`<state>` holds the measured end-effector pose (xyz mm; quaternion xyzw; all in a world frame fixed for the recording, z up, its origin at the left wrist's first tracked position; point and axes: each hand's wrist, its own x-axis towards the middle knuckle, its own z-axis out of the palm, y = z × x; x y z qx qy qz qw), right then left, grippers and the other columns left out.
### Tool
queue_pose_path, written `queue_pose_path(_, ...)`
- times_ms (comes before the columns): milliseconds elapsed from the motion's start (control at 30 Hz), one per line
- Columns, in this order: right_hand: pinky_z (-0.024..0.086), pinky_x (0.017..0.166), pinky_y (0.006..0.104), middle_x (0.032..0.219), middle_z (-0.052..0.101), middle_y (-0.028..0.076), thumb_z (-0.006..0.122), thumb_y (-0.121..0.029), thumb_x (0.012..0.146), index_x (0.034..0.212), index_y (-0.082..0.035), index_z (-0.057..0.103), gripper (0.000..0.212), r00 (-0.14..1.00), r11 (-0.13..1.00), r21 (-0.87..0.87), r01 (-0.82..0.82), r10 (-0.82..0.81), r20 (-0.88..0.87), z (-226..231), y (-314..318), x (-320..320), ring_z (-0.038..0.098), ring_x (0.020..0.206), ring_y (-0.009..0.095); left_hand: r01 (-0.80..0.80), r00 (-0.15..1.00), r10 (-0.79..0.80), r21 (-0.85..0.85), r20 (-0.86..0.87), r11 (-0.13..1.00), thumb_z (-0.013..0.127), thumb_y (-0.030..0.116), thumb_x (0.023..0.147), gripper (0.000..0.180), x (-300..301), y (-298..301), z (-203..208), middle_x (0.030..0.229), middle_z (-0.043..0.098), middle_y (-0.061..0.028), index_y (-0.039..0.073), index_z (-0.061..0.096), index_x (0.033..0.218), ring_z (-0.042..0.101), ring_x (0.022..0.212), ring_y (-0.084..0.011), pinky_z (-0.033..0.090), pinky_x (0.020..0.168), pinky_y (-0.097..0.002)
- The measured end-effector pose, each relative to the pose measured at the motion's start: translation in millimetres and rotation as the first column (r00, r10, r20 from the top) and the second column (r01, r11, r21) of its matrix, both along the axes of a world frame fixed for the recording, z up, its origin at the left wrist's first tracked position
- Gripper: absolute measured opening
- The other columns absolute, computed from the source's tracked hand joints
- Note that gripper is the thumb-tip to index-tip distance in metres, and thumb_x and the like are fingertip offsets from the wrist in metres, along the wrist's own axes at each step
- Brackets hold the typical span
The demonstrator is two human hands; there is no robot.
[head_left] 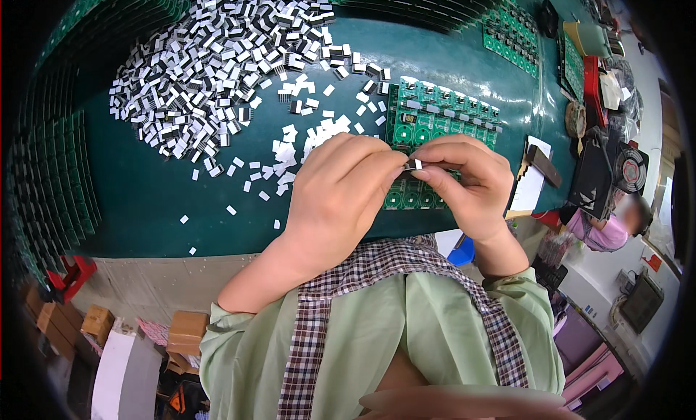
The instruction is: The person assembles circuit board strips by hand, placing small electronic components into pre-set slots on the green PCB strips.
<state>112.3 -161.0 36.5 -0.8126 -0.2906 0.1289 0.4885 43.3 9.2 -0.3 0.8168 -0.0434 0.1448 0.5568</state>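
Green worktable (145,217), circuit-board panel (442,123), 1 white-faced module (417,165) pinched in 2 hands.
A drop onto the panel could, it is judged, be caused by uneven fingertip pressure; any pins, not discernible here, could be bent by twisting. The module's left, dark end is grasped by the left hand (344,184); its right, white end is pinched between thumb and forefinger of the right hand (467,175). The module is thus held between facing fingertips, over the panel's left part.
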Motion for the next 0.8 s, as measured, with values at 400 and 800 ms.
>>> queue_pose_path(400,0.052,0.064,0.0291,0.085,0.066,0.009,0.07,0.004,0.071,0.091,-0.005,0.068,0.021,0.867,0.944,-0.284,0.167,-0.003,0.498,-9.5,-7.9,18.6,0.065,0.075,0.023,-0.277,0.947,0.32,0.513,0.004,0.813,0.066,0.003,0.074,0.02,12.4,26.7,-3.1,0.102,0.056,-0.0109,0.003,0.058,0.093,0.055,0.093,-0.028,0.043,0.077,-0.0366)
queue_pose_path(800,0.052,0.063,0.0318,0.087,0.063,0.007,0.063,0.007,0.063,0.092,-0.004,0.066,0.031,0.793,0.912,-0.39,0.127,0.143,0.592,-13.2,-7.3,17.6,0.064,0.076,0.024,-0.252,0.922,0.373,0.566,-0.106,0.785,0.064,0.004,0.079,0.018,4.3,27.8,-9.3,0.098,0.056,-0.0098,0.002,0.06,0.097,0.054,0.09,-0.028,0.044,0.077,-0.0373)
